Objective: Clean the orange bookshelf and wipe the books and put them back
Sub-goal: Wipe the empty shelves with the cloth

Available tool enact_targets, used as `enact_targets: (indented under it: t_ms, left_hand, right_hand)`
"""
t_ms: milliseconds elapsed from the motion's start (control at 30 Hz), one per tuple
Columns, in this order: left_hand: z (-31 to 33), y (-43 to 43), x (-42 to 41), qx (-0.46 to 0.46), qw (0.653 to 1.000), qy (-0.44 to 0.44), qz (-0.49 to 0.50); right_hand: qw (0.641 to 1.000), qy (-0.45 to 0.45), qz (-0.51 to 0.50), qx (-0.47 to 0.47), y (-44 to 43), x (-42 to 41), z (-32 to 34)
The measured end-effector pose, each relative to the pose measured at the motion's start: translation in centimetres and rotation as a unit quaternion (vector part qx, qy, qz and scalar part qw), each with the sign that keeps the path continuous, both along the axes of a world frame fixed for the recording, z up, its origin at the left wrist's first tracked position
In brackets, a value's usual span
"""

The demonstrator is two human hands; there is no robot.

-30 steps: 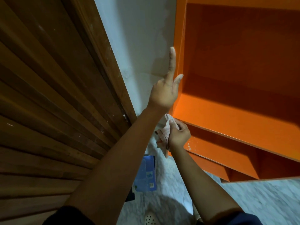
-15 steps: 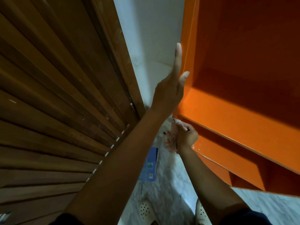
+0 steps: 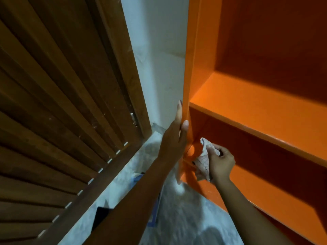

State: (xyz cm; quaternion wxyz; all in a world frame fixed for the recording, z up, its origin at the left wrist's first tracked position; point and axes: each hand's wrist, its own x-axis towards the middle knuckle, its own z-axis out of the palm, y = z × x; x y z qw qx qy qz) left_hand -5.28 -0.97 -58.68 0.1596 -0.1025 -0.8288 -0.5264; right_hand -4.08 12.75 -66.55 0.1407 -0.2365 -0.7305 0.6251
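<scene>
The orange bookshelf (image 3: 247, 106) fills the right side, and its visible compartments hold no books. My left hand (image 3: 174, 138) lies against the bookshelf's left side panel, fingers straight on the outer face and thumb on the front edge. My right hand (image 3: 219, 163) grips a crumpled pale cloth (image 3: 203, 160) inside the lower compartment, by its left inner corner. A blue book (image 3: 155, 209) lies on the floor below, mostly hidden behind my left forearm.
A brown slatted wooden door (image 3: 62, 112) stands close on the left. A narrow strip of white wall (image 3: 159, 68) separates it from the shelf. The marbled floor (image 3: 185, 218) lies below, with a dark object (image 3: 101, 216) on it near the door.
The view has tilted and moved closer to the shelf. My right hand has moved the cloth from the shelf's front edge into the lower compartment. My left hand now sits lower on the side panel.
</scene>
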Motion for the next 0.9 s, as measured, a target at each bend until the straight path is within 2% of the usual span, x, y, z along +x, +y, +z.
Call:
enact_targets:
  t_ms: [133,200,333,433,567,667,900]
  left_hand:
    - [-5.5,0.6,-0.6,-0.004,0.998,0.041,0.043]
    - [-8.7,0.9,-0.8,0.01,0.997,0.07,0.034]
    - [-14.1,1.2,-1.5,0.013,0.994,0.105,0.018]
    - [-16.5,1.9,-1.6,-0.007,0.991,0.132,0.018]
    - [-17.3,3.1,-1.7,-0.028,0.979,0.179,0.091]
    - [-17.3,3.1,-1.7,-0.044,0.973,0.196,0.111]
    - [-15.4,3.0,-0.1,-0.09,0.975,0.156,0.133]
  right_hand:
    - [0.999,0.035,0.014,-0.017,0.9,-3.1,-3.6]
    - [0.998,0.042,0.016,-0.046,1.1,-4.4,-5.3]
    - [0.997,0.058,0.031,-0.035,1.5,-6.5,-7.9]
    - [0.992,0.082,0.052,-0.078,1.6,-7.1,-8.7]
    - [0.987,0.121,0.09,-0.049,2.4,-5.3,-8.2]
    - [0.981,0.165,0.107,-0.002,3.7,-3.0,-7.3]
    - [0.982,0.182,0.044,0.023,7.5,2.9,-5.7]
